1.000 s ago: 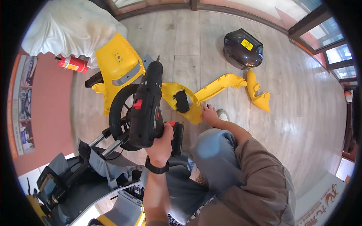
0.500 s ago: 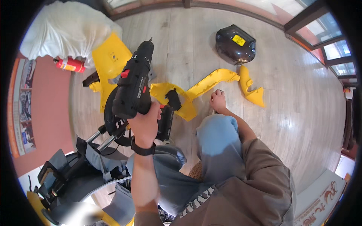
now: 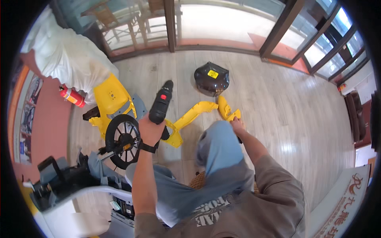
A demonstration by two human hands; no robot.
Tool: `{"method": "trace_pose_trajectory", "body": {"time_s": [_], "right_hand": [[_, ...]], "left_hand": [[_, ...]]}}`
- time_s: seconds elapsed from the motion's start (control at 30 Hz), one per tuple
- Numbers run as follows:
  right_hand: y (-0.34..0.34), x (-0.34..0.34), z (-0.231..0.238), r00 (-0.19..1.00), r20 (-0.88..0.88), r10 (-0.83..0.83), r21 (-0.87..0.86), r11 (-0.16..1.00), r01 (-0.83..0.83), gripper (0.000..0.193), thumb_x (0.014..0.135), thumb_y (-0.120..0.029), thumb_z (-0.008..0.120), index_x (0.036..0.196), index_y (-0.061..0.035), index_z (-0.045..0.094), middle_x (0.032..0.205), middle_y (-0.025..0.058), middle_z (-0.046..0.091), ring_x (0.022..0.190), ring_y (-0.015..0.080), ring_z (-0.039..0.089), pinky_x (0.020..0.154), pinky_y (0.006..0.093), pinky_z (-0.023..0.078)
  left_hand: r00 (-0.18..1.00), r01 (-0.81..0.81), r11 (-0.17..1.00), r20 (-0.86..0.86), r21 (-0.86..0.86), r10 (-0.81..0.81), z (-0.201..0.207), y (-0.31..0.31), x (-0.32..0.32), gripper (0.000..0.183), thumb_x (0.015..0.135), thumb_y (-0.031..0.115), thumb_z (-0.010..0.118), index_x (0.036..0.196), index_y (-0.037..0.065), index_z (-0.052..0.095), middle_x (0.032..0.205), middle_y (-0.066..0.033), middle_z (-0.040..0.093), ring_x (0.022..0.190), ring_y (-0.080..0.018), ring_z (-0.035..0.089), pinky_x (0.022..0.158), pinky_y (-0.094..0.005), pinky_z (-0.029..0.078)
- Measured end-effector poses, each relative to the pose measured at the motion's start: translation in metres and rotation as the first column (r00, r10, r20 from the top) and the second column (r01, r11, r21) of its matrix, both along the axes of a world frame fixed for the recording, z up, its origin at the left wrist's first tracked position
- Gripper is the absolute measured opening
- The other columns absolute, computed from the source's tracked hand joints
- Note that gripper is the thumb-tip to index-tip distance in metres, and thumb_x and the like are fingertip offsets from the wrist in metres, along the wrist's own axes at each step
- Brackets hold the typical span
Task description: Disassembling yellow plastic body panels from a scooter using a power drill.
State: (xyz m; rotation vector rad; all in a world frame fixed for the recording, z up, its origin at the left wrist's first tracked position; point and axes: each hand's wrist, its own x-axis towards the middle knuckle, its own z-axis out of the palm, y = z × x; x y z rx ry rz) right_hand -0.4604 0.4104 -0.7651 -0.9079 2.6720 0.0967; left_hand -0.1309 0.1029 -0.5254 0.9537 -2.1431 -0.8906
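Note:
My left hand [image 3: 151, 131] is wrapped round the handle of a black cordless drill [image 3: 159, 106] with a red button on top. The drill points away from me. My right hand [image 3: 238, 125], fingers curled, is low beside a small curved yellow plastic panel [image 3: 224, 108]; whether it touches that panel is unclear, and its grip is partly hidden. A long curved yellow panel [image 3: 193, 115] lies further left. Past the left wrist stands a spoked wheel [image 3: 110, 137] with a black tyre, and beyond it a broad yellow panel [image 3: 112, 95].
A dark glossy cover [image 3: 211, 82] with a yellow label lies ahead on the wooden floor [image 3: 285, 115]. At left are a red fire extinguisher [image 3: 72, 96] and a white draped sheet [image 3: 67, 55]. Black vehicle parts [image 3: 61, 184] are at lower left. Glass doors [image 3: 222, 23] close off the far side.
My right hand has shifted right, toward the small yellow panel. The drill in my left hand has swung to point further ahead. The view has tilted up, showing more of the glass doors.

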Motion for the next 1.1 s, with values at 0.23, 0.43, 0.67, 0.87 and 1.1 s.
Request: {"method": "trace_pose_trajectory", "body": {"time_s": [0.23,0.43,0.67,0.87,1.1], "right_hand": [[-0.012,0.007,0.036,0.989,0.065,0.135,-0.241,0.964,-0.116,0.051,0.074,0.006,0.067,0.121,-0.0135,0.061,0.137,0.0211,0.047,0.125,0.0423,0.052,0.101,0.0492,0.051],[-0.067,0.016,0.011,0.921,0.231,0.314,-0.181,0.944,-0.277,0.067,0.073,0.006,0.065,0.135,-0.0120,0.049,0.122,0.0233,0.057,0.112,0.0436,0.060,0.096,0.0471,0.053],[-0.073,-0.007,-0.175,0.767,0.561,0.312,-0.230,0.949,-0.217,0.056,0.080,-0.006,0.071,0.132,-0.0047,0.051,0.117,0.0300,0.064,0.112,0.0498,0.063,0.092,0.0516,0.055],[-0.100,0.046,-0.224,0.819,0.533,0.213,-0.040,0.973,-0.227,0.052,0.082,-0.012,0.072,0.130,-0.0041,0.052,0.117,0.0296,0.063,0.109,0.0500,0.064,0.091,0.0529,0.055],[-0.113,0.061,-0.224,0.892,0.405,0.201,0.094,0.961,-0.259,0.048,0.086,-0.021,0.071,0.128,-0.0045,0.054,0.118,0.0285,0.063,0.108,0.0498,0.064,0.091,0.0541,0.055]], "left_hand": [[0.972,0.077,0.997,-0.223,0.005,-0.074,0.020,0.038,0.031,0.023,0.071,0.011,0.079,0.084,-0.004,0.069,0.070,-0.0146,0.069,0.063,-0.0262,0.069,0.063,-0.0381,0.054],[0.901,-0.116,0.984,-0.402,0.137,0.162,0.010,0.018,0.047,0.023,0.073,0.009,0.079,0.089,-0.003,0.069,0.083,-0.0148,0.073,0.074,-0.0245,0.071,0.070,-0.0383,0.055],[0.912,-0.185,0.980,-0.384,-0.074,0.143,-0.003,-0.045,0.045,0.025,0.075,0.011,0.081,0.090,-0.003,0.068,0.087,-0.0137,0.073,0.079,-0.0246,0.072,0.076,-0.0357,0.054],[0.908,-0.283,0.953,-0.290,0.110,0.303,0.002,-0.057,0.055,0.020,0.083,0.001,0.072,0.102,-0.002,0.069,0.085,-0.0060,0.070,0.069,-0.0157,0.065,0.067,-0.0297,0.051],[0.914,-0.358,0.899,-0.104,0.252,0.393,0.003,-0.059,0.052,0.007,0.088,0.001,0.070,0.089,0.000,0.063,0.071,-0.0014,0.065,0.054,-0.0093,0.058,0.053,-0.0259,0.047]]}}
